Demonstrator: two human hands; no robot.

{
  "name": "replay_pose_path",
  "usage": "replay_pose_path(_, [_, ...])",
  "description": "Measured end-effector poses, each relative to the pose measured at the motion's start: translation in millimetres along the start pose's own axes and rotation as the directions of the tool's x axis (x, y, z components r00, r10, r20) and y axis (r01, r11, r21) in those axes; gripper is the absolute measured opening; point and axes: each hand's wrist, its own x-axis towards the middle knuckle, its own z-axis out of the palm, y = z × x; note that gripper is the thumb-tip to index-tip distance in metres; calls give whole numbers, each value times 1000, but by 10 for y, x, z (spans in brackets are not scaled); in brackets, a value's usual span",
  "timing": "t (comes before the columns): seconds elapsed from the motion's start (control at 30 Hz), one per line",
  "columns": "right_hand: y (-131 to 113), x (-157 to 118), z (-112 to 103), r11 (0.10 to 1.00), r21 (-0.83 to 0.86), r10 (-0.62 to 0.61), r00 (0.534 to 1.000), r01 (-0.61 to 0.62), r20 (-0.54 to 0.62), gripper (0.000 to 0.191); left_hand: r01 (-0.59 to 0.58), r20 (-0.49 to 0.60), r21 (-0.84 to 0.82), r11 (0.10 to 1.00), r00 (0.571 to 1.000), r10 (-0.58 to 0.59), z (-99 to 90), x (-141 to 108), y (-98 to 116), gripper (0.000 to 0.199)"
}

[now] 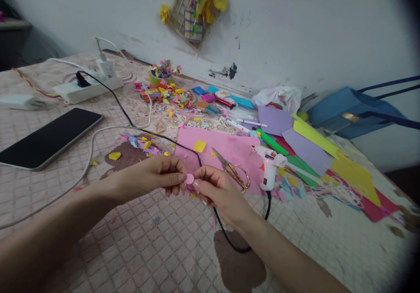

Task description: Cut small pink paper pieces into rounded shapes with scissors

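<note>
Between my two hands is a small round pink paper piece [189, 179], pinched from both sides. My left hand [167, 175] grips its left edge with thumb and fingertips. From the right, my right hand [218, 190] closes thumb and fingers on the same piece. Bits of pink and yellow paper show just below it, partly hidden by my fingers. Beyond my hands lies a pink sheet [223, 142], bearing a yellow paper square [199, 146] and gold-handled scissors [231, 169]. A white glue gun [269, 170] with a lit red light sits to the right.
A phone [49, 137] and a power strip [88, 89] lie at left. A black cord [164, 137] runs beneath my hands. Paper scraps [164, 93], a small pot [160, 75] and coloured sheets [308, 148] are farther back. A blue bag [354, 111] stands at right.
</note>
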Motion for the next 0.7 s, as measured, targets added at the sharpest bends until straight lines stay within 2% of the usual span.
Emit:
replay_pose_path(0.1, [6,1,-3,1000,-28,-12,1000,11,-9,12,-25,-2,68,997,1000,25,19,5,15,15])
replay_pose_path(0.4, [-6,2,16,999,-45,24,998,-27,-57,15,-207,-18,176,962,977,213,79,-9,32,9])
replay_pose_path(0.53, [-2,14,10,999,-43,26,998,-29,-58,14,-206,-32,270,941,974,223,73,-15,29,10])
replay_pose_path(0.7, [18,12,4,998,-59,24,998,-27,-50,8,-189,-47,271,944,977,209,74,4,39,8])
